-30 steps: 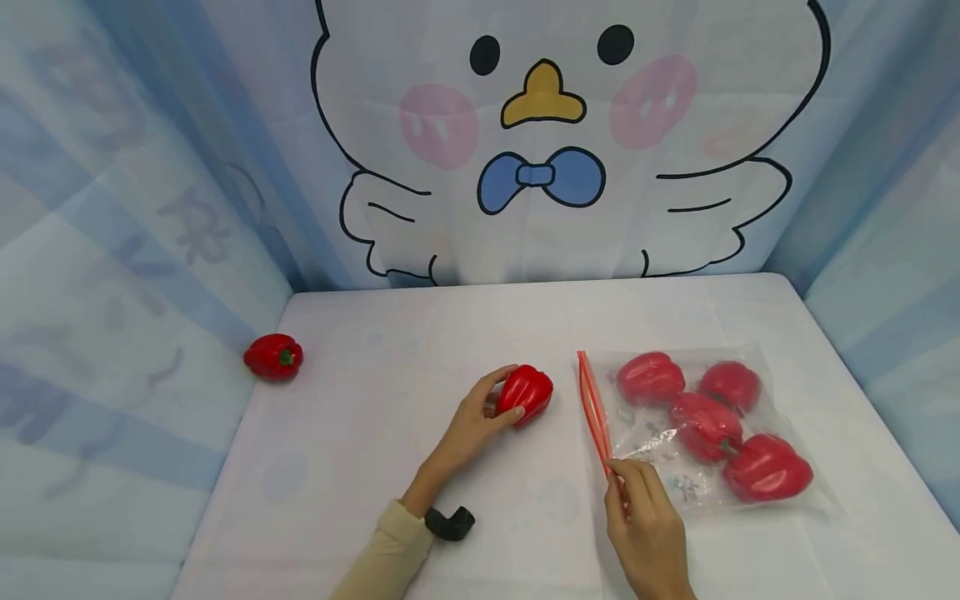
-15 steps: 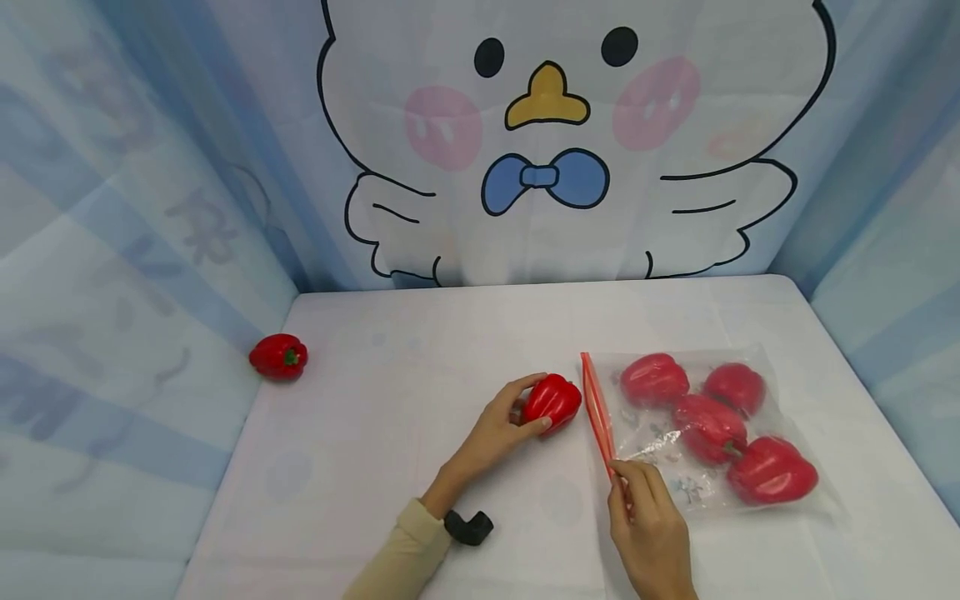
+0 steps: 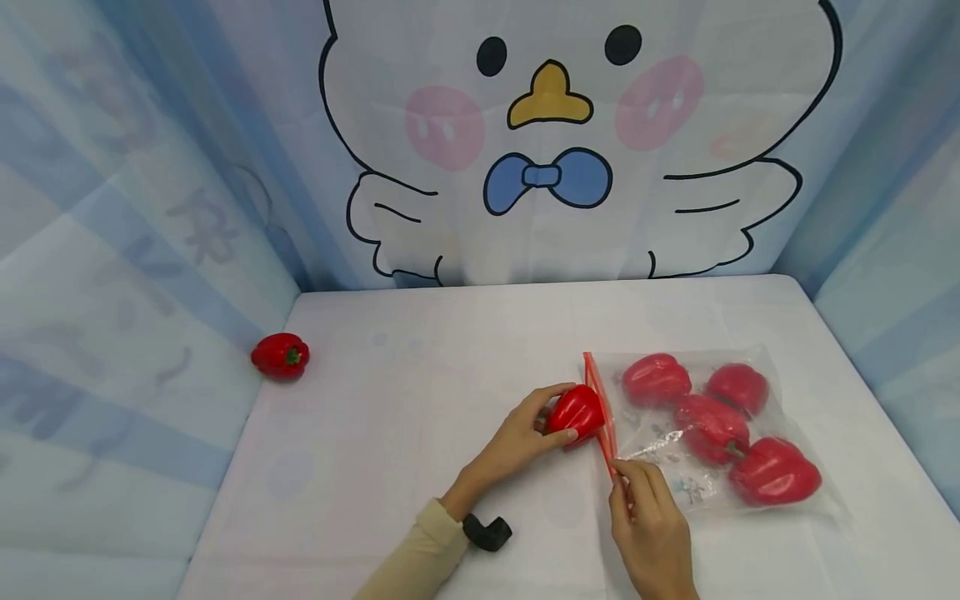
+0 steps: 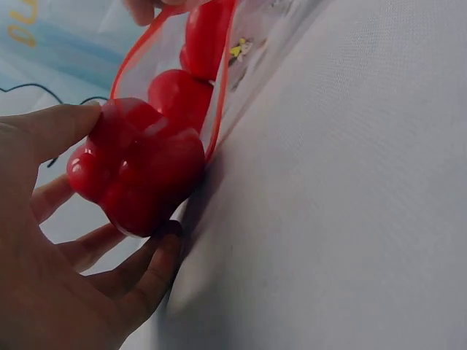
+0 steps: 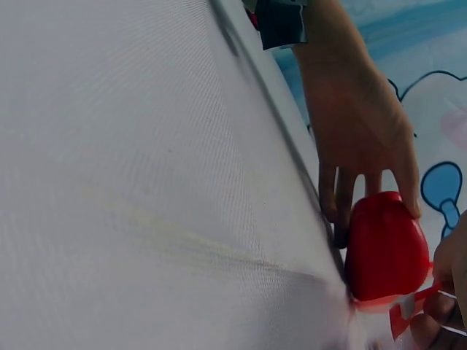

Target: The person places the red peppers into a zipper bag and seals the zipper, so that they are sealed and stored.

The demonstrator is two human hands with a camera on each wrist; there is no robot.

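Observation:
My left hand (image 3: 521, 437) grips a red bell pepper (image 3: 577, 412) at the red-edged mouth of a clear zip bag (image 3: 693, 487). In the left wrist view the thumb and fingers of the left hand (image 4: 87, 240) lie around the pepper (image 4: 142, 171), whose far end is at the bag's opening. My right hand (image 3: 648, 525) pinches the near end of the bag's red edge (image 3: 597, 392). Several red peppers (image 3: 775, 471) lie inside the bag. In the right wrist view the held pepper (image 5: 387, 248) is between both hands.
Another red pepper (image 3: 281, 357) lies at the left edge of the white table (image 3: 375, 375). A black band piece (image 3: 487, 533) sits at the left wrist. Patterned curtains (image 3: 135, 333) stand at the back and both sides.
My left hand has moved right with the pepper, from left of the bag up to its red edge. The right hand keeps its hold on the bag in nearly the same place.

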